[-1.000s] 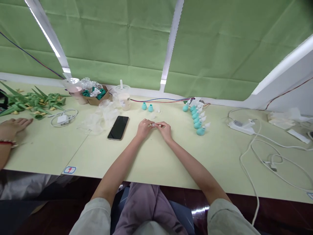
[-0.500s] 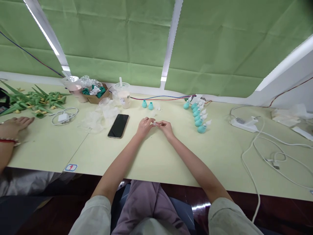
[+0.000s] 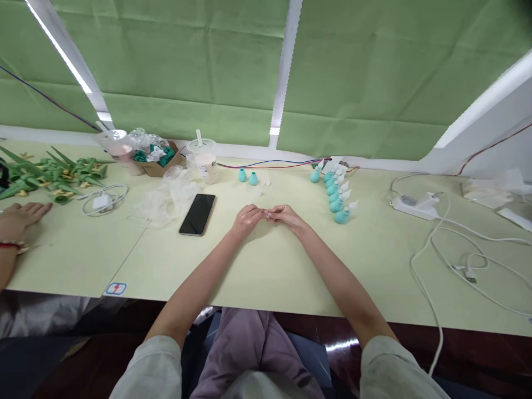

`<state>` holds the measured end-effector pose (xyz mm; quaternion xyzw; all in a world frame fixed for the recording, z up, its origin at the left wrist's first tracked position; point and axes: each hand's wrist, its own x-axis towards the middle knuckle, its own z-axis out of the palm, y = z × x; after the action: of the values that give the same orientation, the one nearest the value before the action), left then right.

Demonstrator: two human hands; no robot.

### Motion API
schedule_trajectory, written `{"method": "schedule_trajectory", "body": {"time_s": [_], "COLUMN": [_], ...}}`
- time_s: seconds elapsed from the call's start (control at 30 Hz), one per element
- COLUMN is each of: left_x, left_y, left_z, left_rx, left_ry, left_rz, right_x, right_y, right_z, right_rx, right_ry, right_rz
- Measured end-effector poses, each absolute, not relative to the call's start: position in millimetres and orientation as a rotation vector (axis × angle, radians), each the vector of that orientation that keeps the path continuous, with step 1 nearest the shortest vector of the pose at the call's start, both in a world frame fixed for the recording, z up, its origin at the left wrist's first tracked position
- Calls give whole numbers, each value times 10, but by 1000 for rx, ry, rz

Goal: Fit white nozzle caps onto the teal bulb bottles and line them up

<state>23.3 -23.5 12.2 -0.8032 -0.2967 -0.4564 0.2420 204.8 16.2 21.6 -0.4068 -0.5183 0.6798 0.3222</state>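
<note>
Our left hand (image 3: 246, 220) and right hand (image 3: 287, 216) pinch a white piece (image 3: 267, 215), apparently working it; the next move seems to call for light, steady pressure.

The bench (image 3: 270, 277) is smooth with a low sheen. Along its far edge, the cup (image 3: 207, 168) is clear plastic and the box (image 3: 153, 170) matt cardboard. The turquoise vessels (image 3: 342, 216) look smooth and matt, the phone (image 3: 197, 214) glossy, the crumpled bag (image 3: 179, 187) thin translucent plastic.

Workshop-like room, long worktable (image 3: 270, 266), row of teal pieces (image 3: 336, 205), heap of green parts (image 3: 54, 170)
</note>
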Motion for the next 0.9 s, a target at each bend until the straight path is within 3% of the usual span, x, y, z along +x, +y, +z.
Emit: {"method": "schedule_trajectory", "body": {"time_s": [0.53,0.9], "left_x": [220,198], "left_y": [-203,-255], "left_z": [67,109], "left_rx": [-2210,-2203], "left_ry": [-1054,-951], "left_rz": [-1360,-1270], "right_x": [1953,1977], "right_y": [113,98], "right_z": [188,166], "right_rx": [-988,-922], "right_ry": [-1226,-1168], "right_rz": [1771,1860]}}
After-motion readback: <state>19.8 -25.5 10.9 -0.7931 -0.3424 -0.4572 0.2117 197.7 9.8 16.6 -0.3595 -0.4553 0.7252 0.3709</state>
